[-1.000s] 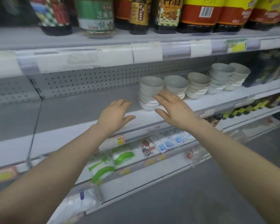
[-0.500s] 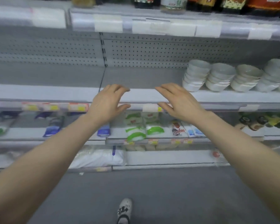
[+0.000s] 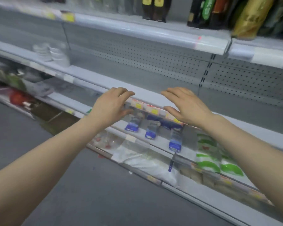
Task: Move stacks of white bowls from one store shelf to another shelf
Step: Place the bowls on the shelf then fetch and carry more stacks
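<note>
Your hands hover empty at the shelf's front edge.
Your left hand (image 3: 110, 106) and right hand (image 3: 186, 105) reach forward palms down, fingers loosely spread and slightly bent, gripping nothing, over the middle shelf (image 3: 150, 93). The stacks of white bowls (image 3: 55, 54) sit blurred at ten o'clock along that shelf, well apart from both hands.

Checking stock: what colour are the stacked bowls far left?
White; the bowls show, blurred, in the head view.

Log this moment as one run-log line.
left hand: open, empty | right hand: open, empty | bowls: stacked on shelf, far left, apart from both hands | image: blurred
</note>
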The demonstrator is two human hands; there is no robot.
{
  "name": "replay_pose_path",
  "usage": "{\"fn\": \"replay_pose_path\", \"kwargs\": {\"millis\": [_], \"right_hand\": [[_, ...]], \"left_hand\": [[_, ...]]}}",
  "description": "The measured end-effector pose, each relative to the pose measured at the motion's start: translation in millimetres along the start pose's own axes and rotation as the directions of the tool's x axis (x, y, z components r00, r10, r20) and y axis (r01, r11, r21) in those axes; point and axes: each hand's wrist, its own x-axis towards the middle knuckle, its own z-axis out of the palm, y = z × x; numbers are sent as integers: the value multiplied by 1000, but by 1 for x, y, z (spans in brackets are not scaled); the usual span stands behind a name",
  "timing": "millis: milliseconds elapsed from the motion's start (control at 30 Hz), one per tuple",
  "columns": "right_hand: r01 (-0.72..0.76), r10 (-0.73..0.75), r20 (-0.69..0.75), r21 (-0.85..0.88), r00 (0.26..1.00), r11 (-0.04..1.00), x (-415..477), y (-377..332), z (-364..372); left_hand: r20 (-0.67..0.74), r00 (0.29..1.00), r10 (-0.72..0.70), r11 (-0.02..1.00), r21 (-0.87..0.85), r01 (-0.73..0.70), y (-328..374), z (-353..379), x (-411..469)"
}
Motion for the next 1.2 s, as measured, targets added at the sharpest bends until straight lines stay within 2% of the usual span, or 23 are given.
{"fn": "replay_pose_path", "kwargs": {"millis": [200,467,733,900,1200], "right_hand": [[151,-148,-54,63,988,986,154,-97,37],[233,-229,-47,132,972,963,309,-189,80],[280,-274,-60,192,960,940,441,-228,123],[301,-285,-104,207,953,931,534,-231,158],[216,-203,-75,273,976,938,694,-224,211]], "left_hand": [[-6,989,-147,981,130,146,-155,-54,-51],[2,946,-325,927,201,318,-312,-80,-103],[4,916,-401,896,210,391,-425,-58,-96],[-26,901,-432,876,225,426,-513,-43,-60],[-17,870,-493,864,110,492,-651,-1,4]]}}
